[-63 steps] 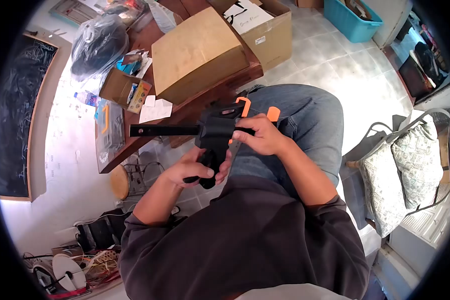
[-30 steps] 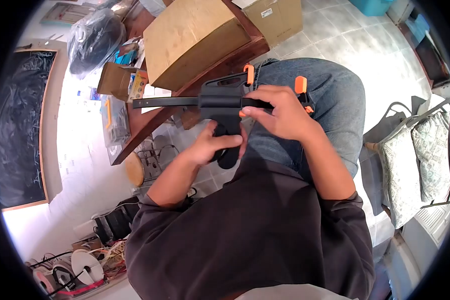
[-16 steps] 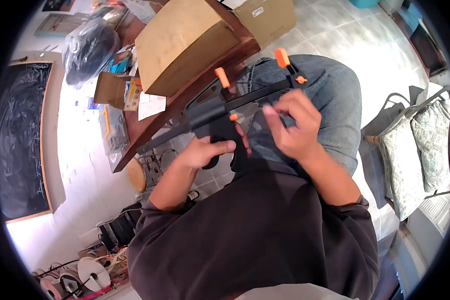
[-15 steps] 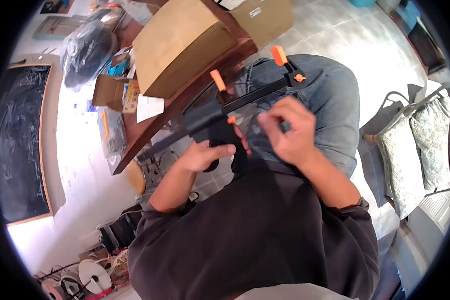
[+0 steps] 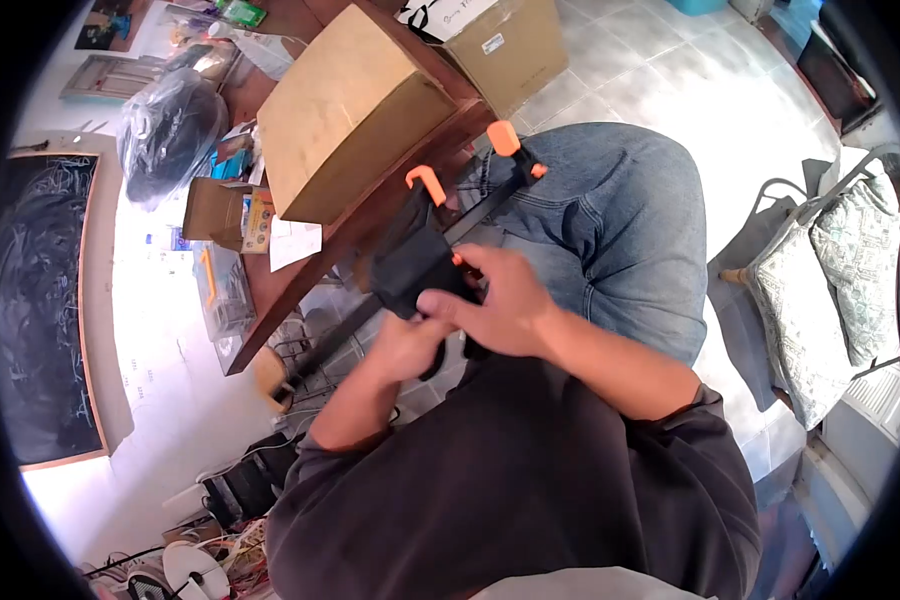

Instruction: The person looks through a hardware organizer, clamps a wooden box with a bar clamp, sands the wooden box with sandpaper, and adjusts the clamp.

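Note:
A black bar clamp (image 5: 410,268) with orange pads lies aslant over my lap, its long bar running from lower left to upper right. One orange pad (image 5: 503,138) sits on the far jaw, and a second orange pad (image 5: 427,186) is on the jaw by the body. My left hand (image 5: 405,347) is closed around the handle from below. My right hand (image 5: 505,303) is closed on the body, its thumb near the left hand and its fingers by the small orange button. The palm sides of both hands are hidden.
A wooden table (image 5: 315,240) stands ahead to the left, bearing a large cardboard box (image 5: 350,110) and a small open carton (image 5: 215,212). Another carton (image 5: 510,55) is behind it. A cushioned chair (image 5: 800,280) is at the right. Cables and spools (image 5: 195,570) lie at lower left.
My right hand has come down and left from above the lap onto the clamp body. The clamp's far end has swung left, and my left hand has shifted slightly downward.

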The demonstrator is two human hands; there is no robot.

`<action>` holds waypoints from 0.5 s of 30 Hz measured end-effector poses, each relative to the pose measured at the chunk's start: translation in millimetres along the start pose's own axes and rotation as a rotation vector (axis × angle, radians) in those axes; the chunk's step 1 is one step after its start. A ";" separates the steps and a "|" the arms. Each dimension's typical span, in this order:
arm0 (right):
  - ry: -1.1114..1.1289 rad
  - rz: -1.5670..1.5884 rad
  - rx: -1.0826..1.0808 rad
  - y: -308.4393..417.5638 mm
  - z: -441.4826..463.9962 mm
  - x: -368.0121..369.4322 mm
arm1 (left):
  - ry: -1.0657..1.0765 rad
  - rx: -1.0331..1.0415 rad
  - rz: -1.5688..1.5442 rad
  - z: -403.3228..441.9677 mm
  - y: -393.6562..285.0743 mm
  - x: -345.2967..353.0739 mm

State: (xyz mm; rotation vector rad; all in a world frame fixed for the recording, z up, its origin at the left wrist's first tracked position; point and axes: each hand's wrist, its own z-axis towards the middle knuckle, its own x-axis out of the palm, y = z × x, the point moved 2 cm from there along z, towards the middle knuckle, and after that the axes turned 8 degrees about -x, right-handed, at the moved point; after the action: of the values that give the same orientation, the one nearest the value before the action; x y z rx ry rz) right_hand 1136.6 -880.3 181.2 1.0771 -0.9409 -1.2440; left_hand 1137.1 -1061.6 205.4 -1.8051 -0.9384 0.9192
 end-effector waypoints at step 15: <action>0.066 -0.330 0.015 -9.5 239.8 -46.1 | 0.040 -0.304 -0.229 -32.8 -77.1 -62.6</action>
State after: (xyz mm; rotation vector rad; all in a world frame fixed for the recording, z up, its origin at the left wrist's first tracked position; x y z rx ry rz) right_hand 898.5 -860.7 232.8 1.3150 -0.7418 -1.4604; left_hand 1120.7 -1102.7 300.2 -1.9081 -1.2835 0.6195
